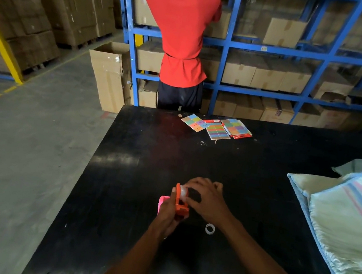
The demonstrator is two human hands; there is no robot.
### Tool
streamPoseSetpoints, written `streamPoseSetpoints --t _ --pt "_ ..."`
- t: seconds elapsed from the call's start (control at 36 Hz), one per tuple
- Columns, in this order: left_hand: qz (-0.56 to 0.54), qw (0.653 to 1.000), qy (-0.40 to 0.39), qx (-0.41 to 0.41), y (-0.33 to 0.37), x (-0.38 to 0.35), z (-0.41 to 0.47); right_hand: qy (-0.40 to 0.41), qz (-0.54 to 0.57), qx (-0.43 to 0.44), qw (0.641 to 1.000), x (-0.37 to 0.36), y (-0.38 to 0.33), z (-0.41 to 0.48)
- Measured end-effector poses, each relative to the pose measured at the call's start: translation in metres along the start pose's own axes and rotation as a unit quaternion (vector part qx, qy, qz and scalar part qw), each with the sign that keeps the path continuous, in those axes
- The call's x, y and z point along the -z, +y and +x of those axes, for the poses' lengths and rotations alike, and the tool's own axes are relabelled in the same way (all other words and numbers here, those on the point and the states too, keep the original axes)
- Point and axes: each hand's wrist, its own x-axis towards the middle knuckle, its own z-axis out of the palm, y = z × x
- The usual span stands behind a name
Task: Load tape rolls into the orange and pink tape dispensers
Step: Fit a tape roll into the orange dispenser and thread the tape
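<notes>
Left to right above the black table (pixel 135 199): pink dispenser (pixel 162 202) behind your left hand (pixel 166 213), which grips the orange dispenser (pixel 180 207); your right hand (pixel 206 197) pinches the tape roll (pixel 183 192) seated in it; a loose white ring (pixel 209 228).

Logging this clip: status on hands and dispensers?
Left hand grips orange plastic tape dispenser. Right hand seating clear tape roll. Pink dispenser behind left hand. Nothing obstructing.

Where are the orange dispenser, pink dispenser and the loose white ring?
orange dispenser (pixel 181 209): head view, lower body.
pink dispenser (pixel 162 201): head view, edge left of the left hand.
white ring (pixel 209 228): head view, rim, on the table.
</notes>
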Motion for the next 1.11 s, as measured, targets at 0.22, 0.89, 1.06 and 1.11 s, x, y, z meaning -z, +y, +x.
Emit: streamPoseSetpoints --t 0.22,0.89,1.06,1.11 --pt "-0.003 1.000 0.008 0.017 0.004 -0.008 -0.003 0.038 -0.076 0.009 0.996 0.004 -0.007 0.004" --pt "-0.029 0.997 0.062 0.024 0.011 -0.001 0.014 0.068 -0.067 0.096 0.991 0.017 -0.011 0.000" --pt "-0.010 0.996 0.076 0.042 0.017 -0.006 0.026 0.034 -0.075 0.097 0.992 0.001 -0.010 -0.017" --pt "-0.025 0.996 0.069 0.043 0.017 -0.008 0.030 0.028 -0.069 0.092 0.993 -0.006 -0.010 -0.022"
